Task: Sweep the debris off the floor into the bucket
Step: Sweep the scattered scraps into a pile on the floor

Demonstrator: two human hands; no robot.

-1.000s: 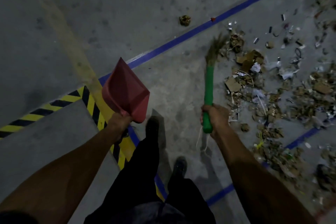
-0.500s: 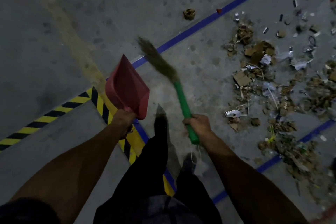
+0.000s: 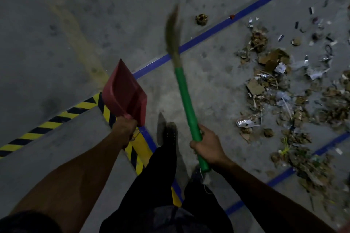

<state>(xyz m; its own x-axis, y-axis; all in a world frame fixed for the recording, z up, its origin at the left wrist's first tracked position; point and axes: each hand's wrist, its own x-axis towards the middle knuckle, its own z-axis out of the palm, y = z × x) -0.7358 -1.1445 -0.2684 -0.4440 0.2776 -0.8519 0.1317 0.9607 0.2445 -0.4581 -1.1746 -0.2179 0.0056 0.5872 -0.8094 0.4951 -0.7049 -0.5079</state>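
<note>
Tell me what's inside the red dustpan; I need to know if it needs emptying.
Nothing shows inside the red dustpan: its visible inner surface looks bare. It is dim, and the back corner by the left hand is hidden. The debris lies on the floor.

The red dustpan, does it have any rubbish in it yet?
No, the red dustpan held up in the left hand shows a bare inside, while the debris lies on the floor.

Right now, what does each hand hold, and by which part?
The left hand grips the red dustpan by its handle. The right hand grips the broom near the lower end of its green handle.
</note>
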